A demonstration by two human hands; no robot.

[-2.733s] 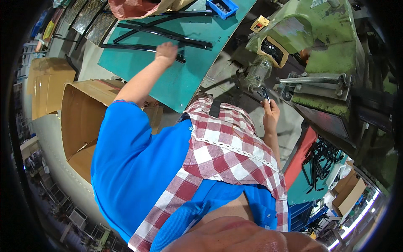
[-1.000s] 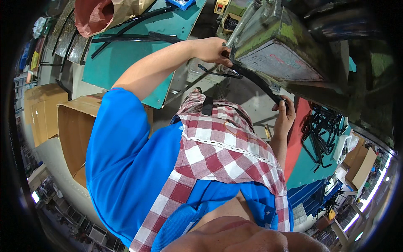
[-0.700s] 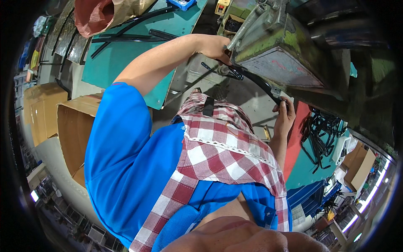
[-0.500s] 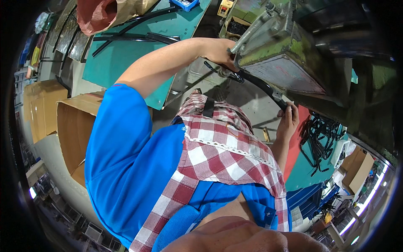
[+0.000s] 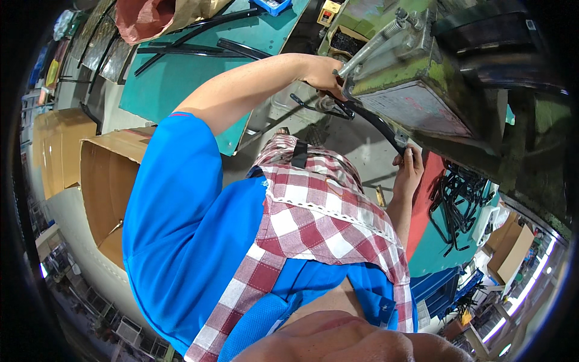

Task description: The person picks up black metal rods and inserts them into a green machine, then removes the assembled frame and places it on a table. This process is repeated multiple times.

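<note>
While the view is tilting further up toward the machine than it was half a second ago, an open cardboard box (image 5: 105,181) is sitting at the far left beside the person's blue sleeve. Above it, a green table top (image 5: 181,78) is carrying several long black strips (image 5: 181,48) and the edge of a reddish sack (image 5: 142,18). The left hand (image 5: 322,72) is now pressing closer against the corner of the green metal machine (image 5: 416,90), where earlier it was sitting a little lower and to the left; its fingers are curling around the upper end of a long black curved strip (image 5: 374,123). That strip is running down and to the right under the machine's grey plate. At its lower end the right hand (image 5: 410,172) is pinching it between thumb and fingertips, as it was doing before, though the strip is now lying more tightly under the machine body. A red and white checked apron (image 5: 319,211) is hanging in front of the person. To the right, a pile of black strips (image 5: 458,199) is lying on a teal surface below the machine.
</note>
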